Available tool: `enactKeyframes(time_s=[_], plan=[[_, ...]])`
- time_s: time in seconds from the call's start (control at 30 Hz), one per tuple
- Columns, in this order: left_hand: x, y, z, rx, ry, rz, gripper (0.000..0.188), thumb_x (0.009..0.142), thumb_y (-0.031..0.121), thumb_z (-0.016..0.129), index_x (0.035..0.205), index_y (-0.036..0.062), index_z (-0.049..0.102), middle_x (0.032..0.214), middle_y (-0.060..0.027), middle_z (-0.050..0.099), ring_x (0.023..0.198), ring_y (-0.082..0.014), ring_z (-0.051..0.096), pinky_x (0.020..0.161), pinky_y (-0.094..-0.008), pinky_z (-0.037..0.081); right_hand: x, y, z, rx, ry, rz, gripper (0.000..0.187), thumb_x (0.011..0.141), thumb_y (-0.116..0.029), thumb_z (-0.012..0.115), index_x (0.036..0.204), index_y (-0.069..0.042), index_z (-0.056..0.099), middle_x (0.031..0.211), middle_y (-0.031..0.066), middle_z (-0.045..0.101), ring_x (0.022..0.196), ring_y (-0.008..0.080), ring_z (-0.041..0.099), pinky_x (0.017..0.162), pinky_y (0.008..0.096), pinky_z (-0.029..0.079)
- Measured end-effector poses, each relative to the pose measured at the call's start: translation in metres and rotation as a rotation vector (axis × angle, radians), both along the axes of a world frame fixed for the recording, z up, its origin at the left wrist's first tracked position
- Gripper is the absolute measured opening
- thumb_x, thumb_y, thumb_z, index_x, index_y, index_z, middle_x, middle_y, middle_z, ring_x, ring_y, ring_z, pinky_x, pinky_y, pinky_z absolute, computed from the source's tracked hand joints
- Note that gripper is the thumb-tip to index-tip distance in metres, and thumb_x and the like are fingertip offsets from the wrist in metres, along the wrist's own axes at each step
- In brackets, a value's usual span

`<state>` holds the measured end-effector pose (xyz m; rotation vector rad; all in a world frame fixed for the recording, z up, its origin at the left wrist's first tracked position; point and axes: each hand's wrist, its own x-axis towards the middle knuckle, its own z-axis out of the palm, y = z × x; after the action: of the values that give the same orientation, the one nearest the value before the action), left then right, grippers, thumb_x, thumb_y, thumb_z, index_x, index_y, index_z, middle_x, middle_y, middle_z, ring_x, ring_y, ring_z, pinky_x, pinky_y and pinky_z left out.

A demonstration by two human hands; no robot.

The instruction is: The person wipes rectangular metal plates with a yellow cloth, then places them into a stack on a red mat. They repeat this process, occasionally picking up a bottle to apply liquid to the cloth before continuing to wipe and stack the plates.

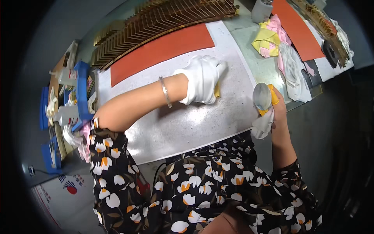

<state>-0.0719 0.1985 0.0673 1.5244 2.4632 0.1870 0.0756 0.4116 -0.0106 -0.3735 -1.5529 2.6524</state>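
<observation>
My left hand (202,80), in a white glove with a bracelet at the wrist, is over the middle of the white work sheet (187,123). Its fingers are curled round a gold-coloured piece (217,90); only a small end shows below the glove. Off the sheet's right edge, my right hand (279,107), with yellow finger covers, grips a bottle (262,96) whose round, translucent grey end faces up. A crumpled white cloth (262,125) hangs from the same hand, under the bottle. The right fingers are partly hidden behind both.
Beyond an orange mat (163,50) stands a rack of gold-coloured angled frames (163,25). At right lie yellow and pink cloths (269,39), a white cloth (292,70) and another orange mat (298,29). Blue bins (81,91) and bottles (67,77) are at left.
</observation>
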Motion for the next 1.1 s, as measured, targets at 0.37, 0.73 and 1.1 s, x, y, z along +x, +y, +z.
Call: enactKeyframes(time_s=[0.37, 0.73, 1.1], plan=[[0.010, -0.069, -0.018, -0.210, 0.259, 0.073, 0.079, 0.061, 0.027, 0.074, 0.124, -0.0041, 0.037, 0.110, -0.0222, 0.054, 0.093, -0.0340, 0.059, 0.077, -0.0425, 0.047, 0.001, 0.002, -0.015, 0.200, 0.081, 0.086, 0.020, 0.093, -0.021, 0.053, 0.102, -0.003, 0.056, 0.075, -0.0023, 0.057, 0.062, 0.0039, 0.052, 0.054, 0.0180, 0.042], [0.048, -0.121, -0.019, 0.191, 0.201, 0.459, 0.086, 0.050, 0.042, 0.080, 0.118, 0.0015, 0.047, 0.110, -0.0154, 0.056, 0.102, -0.0307, 0.054, 0.088, -0.0427, 0.040, -0.019, -0.007, 0.009, 0.371, 0.052, 0.116, 0.021, 0.090, -0.018, 0.056, 0.104, -0.002, 0.056, 0.076, -0.0024, 0.054, 0.061, 0.0030, 0.048, 0.055, 0.0180, 0.039], [0.084, -0.122, -0.058, 0.136, 0.192, 0.919, 0.084, 0.045, 0.046, 0.083, 0.113, 0.0077, 0.052, 0.108, -0.0095, 0.053, 0.106, -0.0284, 0.047, 0.092, -0.0480, 0.033, -0.013, -0.020, -0.011, 0.344, 0.049, 0.022, 0.023, 0.091, -0.022, 0.056, 0.103, -0.002, 0.054, 0.072, -0.0034, 0.053, 0.058, 0.0030, 0.045, 0.051, 0.0178, 0.035]])
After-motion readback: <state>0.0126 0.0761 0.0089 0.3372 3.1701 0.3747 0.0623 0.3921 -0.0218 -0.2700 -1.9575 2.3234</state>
